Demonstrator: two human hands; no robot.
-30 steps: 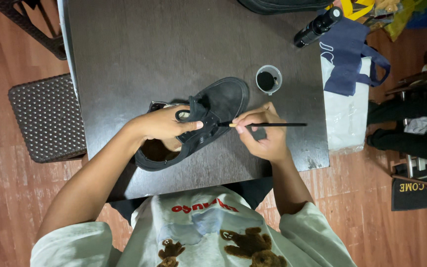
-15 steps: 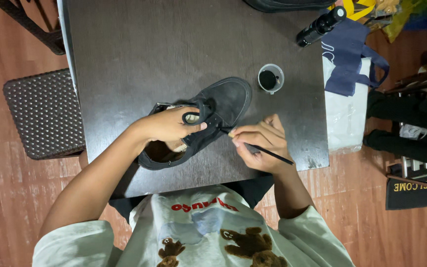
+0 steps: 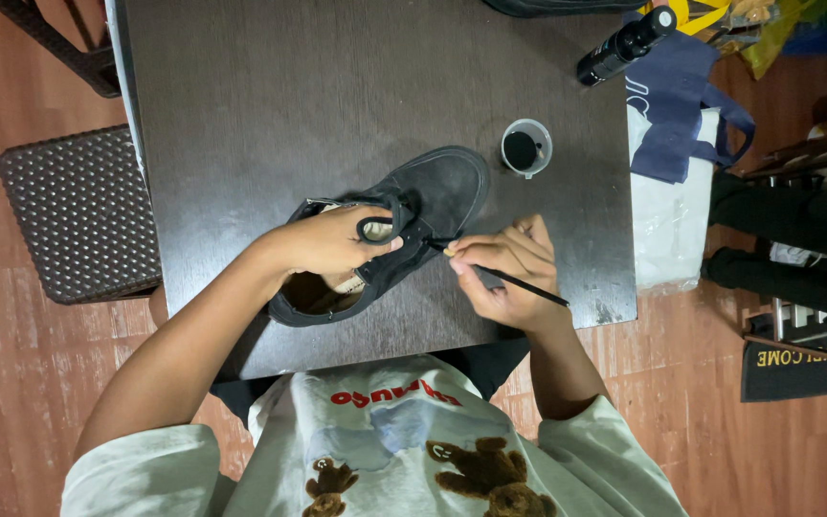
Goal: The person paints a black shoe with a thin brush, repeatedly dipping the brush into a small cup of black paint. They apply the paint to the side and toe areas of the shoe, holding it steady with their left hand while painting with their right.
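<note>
Table (image 3: 241,105): dark wood, a woven stool (image 3: 78,211) just beside it.
Shoe (image 3: 385,235): black, lying on the table near its front edge.
Left hand (image 3: 332,239): fingers curled tight round the shoe's tongue and collar.
Right hand (image 3: 509,268): fingers pinched together on a thin black brush (image 3: 500,274), tip at the laces.
Cup (image 3: 526,148): small, clear, dark liquid, just beyond the toe.

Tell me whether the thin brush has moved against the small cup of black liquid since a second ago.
Yes. The thin brush lay level with its handle pointing right; now the handle end slants down, away from the small cup, in the right hand.
</note>
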